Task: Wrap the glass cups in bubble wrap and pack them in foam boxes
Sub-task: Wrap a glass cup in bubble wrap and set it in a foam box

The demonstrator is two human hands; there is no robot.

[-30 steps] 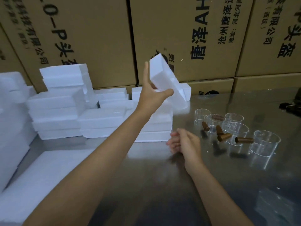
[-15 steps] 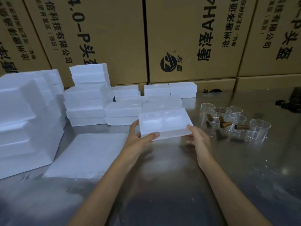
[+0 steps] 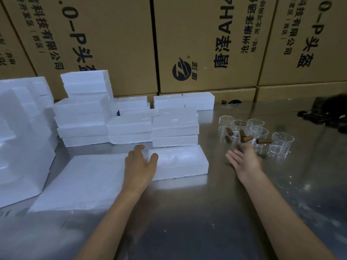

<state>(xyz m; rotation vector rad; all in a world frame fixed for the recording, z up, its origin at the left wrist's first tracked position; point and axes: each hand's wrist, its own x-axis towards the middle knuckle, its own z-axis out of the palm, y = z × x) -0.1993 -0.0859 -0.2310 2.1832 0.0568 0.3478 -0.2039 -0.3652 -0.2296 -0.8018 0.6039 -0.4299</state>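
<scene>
Left hand point(image 3: 139, 164) fingers loosely spread, thumb touching foam box point(image 3: 180, 162) on counter point(image 3: 206, 212), right hand point(image 3: 246, 160) flat, fingers straight, empty, just before glass cups point(image 3: 259, 134)

I am seeing tall cardboard cartons point(image 3: 116, 44) standing in a row, printed with black characters and a round logo, far beyond the hand. A shiny metal table point(image 3: 197, 212) is stretching under and around the hand, catching dull reflections. Well off to the right of the hand, some dark, blurred things point(image 3: 326, 115) are lying at the table's far edge.
</scene>
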